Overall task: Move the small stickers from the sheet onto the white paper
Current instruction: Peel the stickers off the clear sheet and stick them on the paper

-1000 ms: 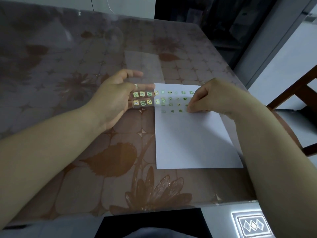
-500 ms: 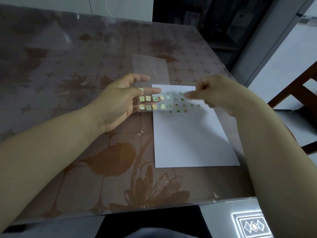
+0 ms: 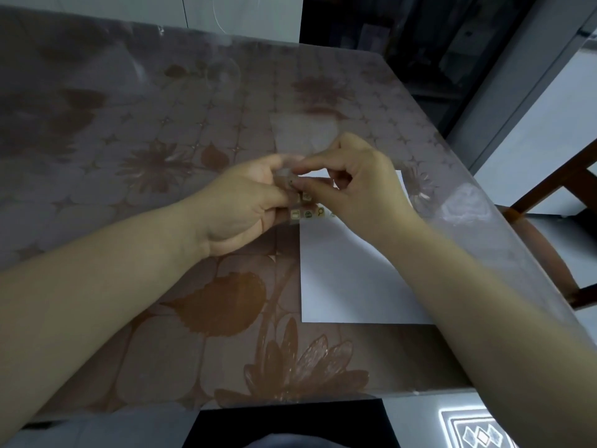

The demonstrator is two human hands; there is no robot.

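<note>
The left hand (image 3: 242,202) held the clear sheet (image 3: 307,214) above the table (image 3: 161,318), its fingers curled round the sheet's left end. The right hand (image 3: 361,189) met it there, thumb and forefinger pinched together on the sheet's upper part and the other fingers folded in. Whether a sticker was already between those fingertips was too small to tell. A short row of stickers (image 3: 319,212) showed on the sheet just below the fingers, over the paper's near-left top corner.

The paper (image 3: 342,279) lay flat on the table under and in front of the hands. All of it that could be seen was plain white, with no sticker on it; its far end was hidden behind the hands. By that, the task looked to be at or near its start: a sticker was being picked loose and none was visibly placed, so those on the sheet were all left to move.

A second clear film (image 3: 300,132) lay flat on the table beyond the hands. A wooden chair (image 3: 549,205) stood at the table's right side.
</note>
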